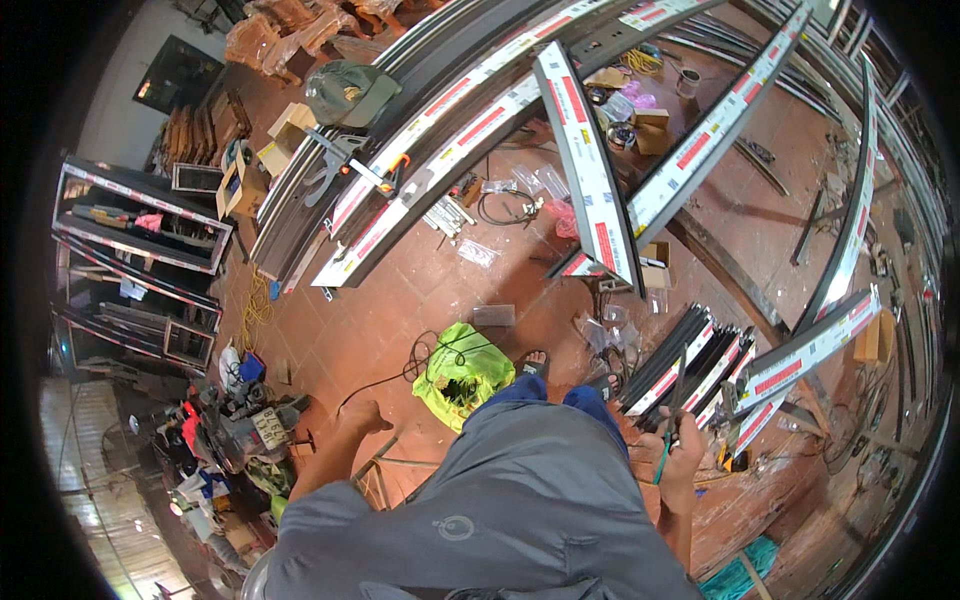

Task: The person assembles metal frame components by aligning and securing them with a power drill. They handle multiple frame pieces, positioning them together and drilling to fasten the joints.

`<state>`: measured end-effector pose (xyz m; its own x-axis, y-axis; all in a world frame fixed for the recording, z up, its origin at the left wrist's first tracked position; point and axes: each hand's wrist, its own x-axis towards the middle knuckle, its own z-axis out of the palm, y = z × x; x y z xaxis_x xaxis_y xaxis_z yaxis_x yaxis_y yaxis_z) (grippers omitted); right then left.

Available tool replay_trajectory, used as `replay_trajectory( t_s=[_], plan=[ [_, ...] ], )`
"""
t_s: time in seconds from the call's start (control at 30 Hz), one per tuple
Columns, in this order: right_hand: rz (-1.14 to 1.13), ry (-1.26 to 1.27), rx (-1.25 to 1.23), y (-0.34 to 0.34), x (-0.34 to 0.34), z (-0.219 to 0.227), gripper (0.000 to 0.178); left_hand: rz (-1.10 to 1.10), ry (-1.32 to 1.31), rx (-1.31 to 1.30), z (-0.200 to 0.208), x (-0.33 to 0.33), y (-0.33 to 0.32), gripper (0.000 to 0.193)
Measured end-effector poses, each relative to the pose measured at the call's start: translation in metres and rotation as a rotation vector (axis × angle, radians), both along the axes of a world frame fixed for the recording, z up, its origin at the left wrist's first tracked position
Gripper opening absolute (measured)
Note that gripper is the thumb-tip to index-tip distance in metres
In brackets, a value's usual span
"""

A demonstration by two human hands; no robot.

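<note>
At the lower right of the frame the right hand (683, 452) is closed around a slim dark tool with a green cord or handle (664, 455) hanging from it; what the tool is cannot be told. It sits just beside a bundle of short dark metal profiles (690, 365) with white and red labels, right of centre. At the lower left the left hand (362, 418) rests with loosely curled fingers and holds nothing, near a thin wooden frame (380, 470). Between the hands lie the person's grey-clad lap and a sandalled foot (534, 362). Just beyond, a bright green plastic bag (462, 375) lies on the red tile floor (400, 300), with a black cable (420, 355) across it. Further up, long labelled aluminium profiles (590, 170) cross the upper middle, and a grey cap (350, 92) sits at the upper left.
</note>
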<state>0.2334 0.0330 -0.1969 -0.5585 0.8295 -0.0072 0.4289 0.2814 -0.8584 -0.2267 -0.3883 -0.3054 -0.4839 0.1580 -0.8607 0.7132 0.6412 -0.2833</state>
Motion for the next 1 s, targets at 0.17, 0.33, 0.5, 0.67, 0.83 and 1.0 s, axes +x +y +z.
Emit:
replay_trajectory(
  t_s=[0.17,0.33,0.5,0.67,0.83,1.0],
  plan=[
    [0.178,-0.036,0.095,0.008,-0.107,0.020,0.069,0.642,-0.230,0.926,-0.032,0.019,0.047,0.073],
    [0.586,0.041,0.321,-0.010,-0.241,0.045,0.070,0.971,-1.029,1.668,0.084,0.074,0.228,0.090],
    [0.828,0.145,0.148,-0.047,-0.312,0.064,0.067,1.289,-0.879,1.898,0.124,0.049,0.234,0.083],
    [0.705,0.161,0.048,-0.047,-0.301,0.067,0.049,1.073,0.286,1.672,0.097,-0.071,0.168,0.071],
    [0.401,0.084,-0.138,-0.032,-0.252,0.043,0.038,0.738,1.185,1.133,0.091,-0.198,0.118,0.087],
    [0.195,0.030,-0.183,-0.031,-0.208,0.031,0.036,0.575,1.151,0.979,0.052,-0.230,0.124,0.084]
  ],
)
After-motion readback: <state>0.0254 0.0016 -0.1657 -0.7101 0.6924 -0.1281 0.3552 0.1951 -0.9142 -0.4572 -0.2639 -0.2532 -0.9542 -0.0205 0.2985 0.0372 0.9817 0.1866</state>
